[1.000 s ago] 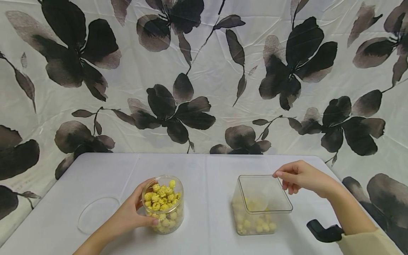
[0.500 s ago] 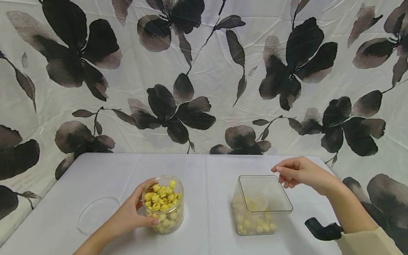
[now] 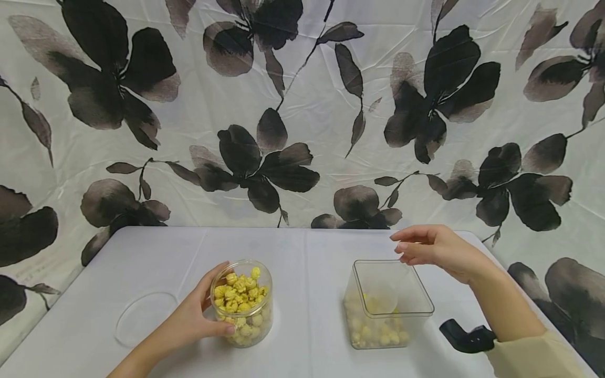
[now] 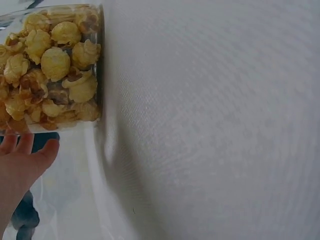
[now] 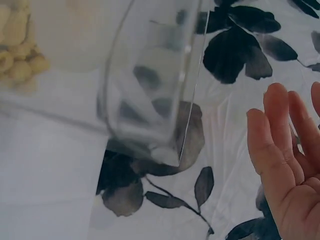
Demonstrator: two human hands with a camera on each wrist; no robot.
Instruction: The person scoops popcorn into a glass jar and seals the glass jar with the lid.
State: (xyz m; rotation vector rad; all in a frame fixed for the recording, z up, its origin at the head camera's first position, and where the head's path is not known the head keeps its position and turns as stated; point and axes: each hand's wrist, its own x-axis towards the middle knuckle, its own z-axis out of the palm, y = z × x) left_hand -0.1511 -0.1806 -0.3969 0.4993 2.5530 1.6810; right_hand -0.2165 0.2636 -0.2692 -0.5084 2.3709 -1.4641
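Observation:
My left hand (image 3: 186, 317) grips a clear round jar (image 3: 264, 315) by its left side, thumb in front and fingers behind. Yellow popcorn (image 3: 240, 291) fills the jar nearly to the rim; the left wrist view shows the popcorn (image 4: 55, 65) through the wall. To the right stands a clear square container (image 3: 352, 315) with popcorn in its lower part and a pale round shape inside. Over its back right corner is my right hand (image 3: 437, 252), fingers loosely extended and holding nothing. In the right wrist view this hand (image 5: 290, 165) is apart from the container (image 5: 145, 100).
A clear round lid (image 3: 146, 319) lies flat on the white table (image 3: 288, 252), left of the jar. Behind the table hangs a white cloth (image 3: 331, 105) with dark flowers. A black strap piece (image 3: 468, 336) shows at the right wrist.
My right hand has left the square container's back right corner and moved up and left, its fingers spreading out of their pinch. Left hand and jar have stayed put.

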